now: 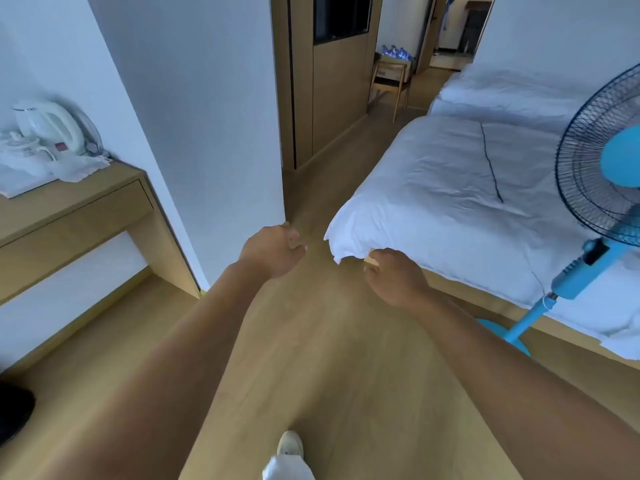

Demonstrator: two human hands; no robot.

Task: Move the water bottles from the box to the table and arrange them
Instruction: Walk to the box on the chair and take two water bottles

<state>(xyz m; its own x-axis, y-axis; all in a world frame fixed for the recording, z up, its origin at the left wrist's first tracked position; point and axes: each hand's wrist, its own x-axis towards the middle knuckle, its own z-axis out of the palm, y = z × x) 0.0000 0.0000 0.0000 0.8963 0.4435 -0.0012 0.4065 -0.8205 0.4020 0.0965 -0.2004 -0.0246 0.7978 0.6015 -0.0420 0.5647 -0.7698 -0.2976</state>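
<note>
the clear water bottles with blue labels [396,51] show only as a small blurred cluster far down the room, too small to count, their lower parts hidden. they seem to stand in a box on the light wooden chair [390,85], but the box itself is hard to make out. they are well apart from both hands, beyond the corridor between the white wall corner [221,116] and the white-covered bed [467,188].

the left hand [272,251] is held out over the pale wooden floor [322,358], fingers loosely curled and holding nothing. the right hand [396,276] reaches forward just beside the bed's near corner, fingers also relaxed and empty.

on the left, a wooden desk with a drawer [72,209] is cut off by the frame; on it sit a white electric kettle [48,128] and a blurred white tray. at right a blue standing fan [602,188] is partly out of view. a light shoe [291,443] shows at the bottom edge.
</note>
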